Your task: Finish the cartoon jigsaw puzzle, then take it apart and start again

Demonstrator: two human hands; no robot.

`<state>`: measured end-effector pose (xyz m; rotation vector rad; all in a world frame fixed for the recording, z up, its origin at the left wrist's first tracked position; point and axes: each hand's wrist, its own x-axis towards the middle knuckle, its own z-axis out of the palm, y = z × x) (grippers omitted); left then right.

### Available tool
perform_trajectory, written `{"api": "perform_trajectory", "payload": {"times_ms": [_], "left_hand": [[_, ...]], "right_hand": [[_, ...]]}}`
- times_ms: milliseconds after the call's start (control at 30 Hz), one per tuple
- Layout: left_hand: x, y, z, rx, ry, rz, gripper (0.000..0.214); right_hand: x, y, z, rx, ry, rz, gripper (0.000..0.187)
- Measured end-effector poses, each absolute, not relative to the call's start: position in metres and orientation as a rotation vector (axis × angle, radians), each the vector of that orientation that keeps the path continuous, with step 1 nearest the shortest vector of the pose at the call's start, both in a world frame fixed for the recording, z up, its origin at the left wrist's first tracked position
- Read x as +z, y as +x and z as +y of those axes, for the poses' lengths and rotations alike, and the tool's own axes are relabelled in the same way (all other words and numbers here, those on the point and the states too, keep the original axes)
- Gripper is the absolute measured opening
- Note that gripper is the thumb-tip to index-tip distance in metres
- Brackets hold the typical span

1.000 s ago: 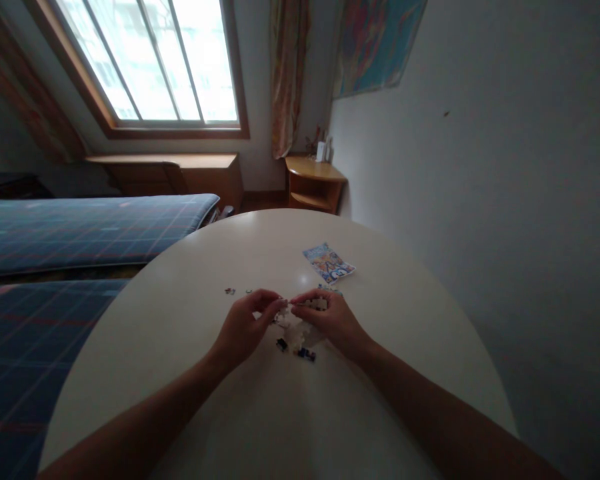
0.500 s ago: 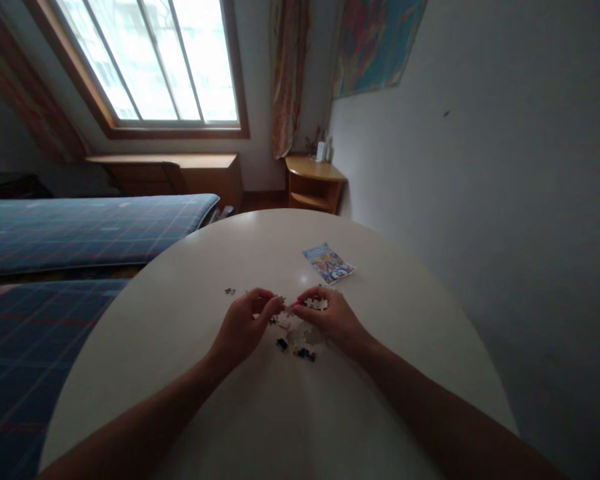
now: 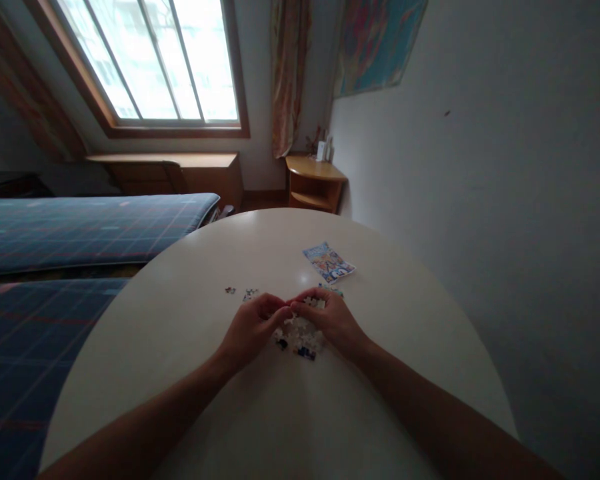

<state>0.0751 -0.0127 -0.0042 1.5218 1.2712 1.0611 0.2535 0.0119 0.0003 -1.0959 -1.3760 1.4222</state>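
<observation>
My left hand (image 3: 256, 325) and my right hand (image 3: 334, 319) meet fingertip to fingertip over a small heap of jigsaw pieces (image 3: 303, 328) on the table. White-backed puzzle pieces (image 3: 315, 303) show in the curl of my right hand, whose thumb and forefinger are closed. The left thumb and fingers are pinched together; the piece seen there a moment ago is now hidden by the fingers. Dark printed pieces (image 3: 306, 353) lie at the near side of the heap.
A colourful picture sheet (image 3: 329, 262) lies beyond my hands on the round white table (image 3: 410, 373). Joined pieces (image 3: 251, 294) and a smaller piece cluster (image 3: 230, 291) lie at the left. A plaid mattress (image 3: 95, 230) stands left of the table, a wall on the right.
My left hand has moved right, bringing its fingertips against those of my right hand. The piece that showed between the left fingers is now covered. The right hand has barely shifted.
</observation>
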Motion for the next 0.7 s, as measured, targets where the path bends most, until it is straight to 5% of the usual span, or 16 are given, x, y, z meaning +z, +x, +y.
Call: {"api": "perform_trajectory", "payload": {"times_ms": [700], "left_hand": [[-0.008, 0.078, -0.023, 0.850, 1.708, 1.144, 0.042]], "right_hand": [[-0.003, 0.253, 0.017, 1.295, -1.072, -1.313, 0.028]]}}
